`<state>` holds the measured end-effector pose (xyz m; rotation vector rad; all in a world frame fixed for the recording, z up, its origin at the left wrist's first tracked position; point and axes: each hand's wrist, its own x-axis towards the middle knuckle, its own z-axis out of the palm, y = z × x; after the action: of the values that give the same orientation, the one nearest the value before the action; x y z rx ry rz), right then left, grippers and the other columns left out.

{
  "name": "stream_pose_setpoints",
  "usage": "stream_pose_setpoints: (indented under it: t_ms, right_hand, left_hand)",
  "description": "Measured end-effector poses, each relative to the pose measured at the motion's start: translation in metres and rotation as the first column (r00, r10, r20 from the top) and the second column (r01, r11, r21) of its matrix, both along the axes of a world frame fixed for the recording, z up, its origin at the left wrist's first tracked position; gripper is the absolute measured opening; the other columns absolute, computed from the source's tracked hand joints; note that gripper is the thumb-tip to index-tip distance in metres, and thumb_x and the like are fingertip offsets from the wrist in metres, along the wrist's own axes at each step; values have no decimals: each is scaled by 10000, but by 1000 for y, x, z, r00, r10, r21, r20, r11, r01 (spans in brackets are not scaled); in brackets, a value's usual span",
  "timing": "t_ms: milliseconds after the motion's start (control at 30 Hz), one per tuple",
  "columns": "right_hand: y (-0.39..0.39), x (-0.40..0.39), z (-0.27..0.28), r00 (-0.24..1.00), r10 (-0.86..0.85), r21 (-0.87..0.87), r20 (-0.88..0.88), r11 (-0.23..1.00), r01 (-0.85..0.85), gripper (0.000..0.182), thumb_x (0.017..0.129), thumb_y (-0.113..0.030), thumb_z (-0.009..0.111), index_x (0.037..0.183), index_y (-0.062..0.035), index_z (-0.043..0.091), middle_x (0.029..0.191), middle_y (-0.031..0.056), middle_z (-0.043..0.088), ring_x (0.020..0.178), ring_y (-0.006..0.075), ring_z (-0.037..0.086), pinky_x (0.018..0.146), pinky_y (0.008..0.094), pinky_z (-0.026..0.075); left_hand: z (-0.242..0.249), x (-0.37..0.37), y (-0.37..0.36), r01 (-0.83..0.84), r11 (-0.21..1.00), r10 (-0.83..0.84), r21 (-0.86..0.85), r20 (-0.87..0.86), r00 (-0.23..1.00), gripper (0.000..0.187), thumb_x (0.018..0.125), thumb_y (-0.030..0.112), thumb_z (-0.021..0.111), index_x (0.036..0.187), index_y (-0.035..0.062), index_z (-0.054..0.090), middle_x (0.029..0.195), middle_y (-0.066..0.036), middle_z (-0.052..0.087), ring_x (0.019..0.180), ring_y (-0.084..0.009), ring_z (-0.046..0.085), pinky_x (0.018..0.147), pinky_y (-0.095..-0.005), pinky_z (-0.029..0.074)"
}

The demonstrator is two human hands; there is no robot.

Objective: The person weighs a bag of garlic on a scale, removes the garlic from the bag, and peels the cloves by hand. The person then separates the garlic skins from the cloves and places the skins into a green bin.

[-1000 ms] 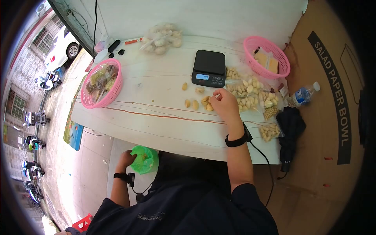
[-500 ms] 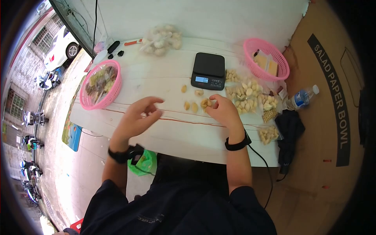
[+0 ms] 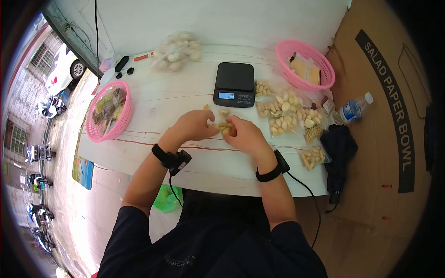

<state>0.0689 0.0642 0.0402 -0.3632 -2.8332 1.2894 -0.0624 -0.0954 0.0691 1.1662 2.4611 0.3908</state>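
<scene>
Small yellowish pieces (image 3: pixel 225 129) lie on the white table in front of the black digital scale (image 3: pixel 234 85). My right hand (image 3: pixel 245 136) has its thumb and fingertips closed around some of these pieces. Close to it on the left, my left hand (image 3: pixel 194 126) bends over the same group, fingers curled towards a piece at its fingertips; its grip is partly hidden. One piece (image 3: pixel 224 112) lies just below the scale, and another shows above my left hand. Clear bags of pale cloves (image 3: pixel 283 124) are right of my right hand.
Pink baskets stand at the left (image 3: pixel 125 118) and back right (image 3: pixel 283 47). A bag of white bulbs (image 3: pixel 176 51) lies at the back. A bottle (image 3: pixel 351 110) and dark umbrella (image 3: pixel 340 148) are on the right, beside a cardboard sheet (image 3: pixel 366 153).
My left hand has moved right to the yellowish pieces, and its fingers have curled in. My right hand stays at its pieces. The whole view has shifted slightly.
</scene>
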Motion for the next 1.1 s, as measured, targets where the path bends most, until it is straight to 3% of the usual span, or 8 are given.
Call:
stream_pose_setpoints:
  t_ms: [233,367,667,767,833,867,933,1100]
  right_hand:
    - [2,4,12,987,-121,-113,-110,988,108,382,782,-214,671,1121,-42,636,771,99,663,737,274,652,670,377,504]
    - [5,2,8,964,-208,-109,-164,975,191,326,786,-201,650,1074,-48,649,755,100,656,721,270,646,655,378,497]
    - [9,-2,2,932,-309,-54,-190,951,304,291,796,-198,622,1045,-50,651,748,101,651,718,279,644,653,397,497]
    - [11,-4,-1,925,-329,-80,-188,944,319,286,808,-203,622,1044,-43,651,756,111,650,714,281,643,654,397,498]
    - [9,-5,-3,895,-339,-109,-291,941,321,273,824,-187,626,1049,-33,645,750,115,644,692,272,639,644,385,496]
    - [7,-5,-2,894,-341,-109,-291,940,323,273,824,-187,626,1049,-33,645,750,115,644,692,272,639,644,385,496]
    - [4,-4,7,882,-355,-206,-309,931,302,252,832,-154,639,1050,-28,638,740,105,636,658,252,626,632,363,490]
    - [3,-8,1,850,-336,-290,-405,929,229,230,826,-113,661,1039,-31,633,718,64,624,558,166,555,565,307,452]
  left_hand:
    - [-11,-19,17,147,940,-76,307,-232,970,318,794,222,691,1067,62,661,893,-116,648,851,-285,641,750,-382,508]
    - [-19,-23,32,201,925,-121,322,-251,960,281,780,209,694,1025,73,676,913,-111,639,878,-290,636,760,-390,512]
    - [-30,-29,48,168,980,-137,104,-256,957,266,754,268,717,935,73,707,933,-112,679,879,-317,641,760,-412,517]
    - [-27,-34,47,137,983,-99,126,-270,958,264,799,273,708,969,72,714,911,-97,683,820,-255,649,735,-364,515]
    - [-10,-33,42,28,944,-82,329,151,985,269,877,253,667,1040,41,703,875,-48,672,744,-155,628,689,-298,493]
    - [-4,-30,40,31,944,-85,329,151,985,269,877,253,667,1040,41,703,875,-48,672,744,-155,628,689,-298,493]
    - [5,-25,36,-215,864,-118,455,598,793,293,944,223,613,1133,4,661,868,-3,640,704,-80,588,631,-246,453]
    - [-6,-21,24,-301,773,-271,559,719,640,312,980,198,577,1213,-9,598,910,-5,643,665,-88,601,571,-239,432]
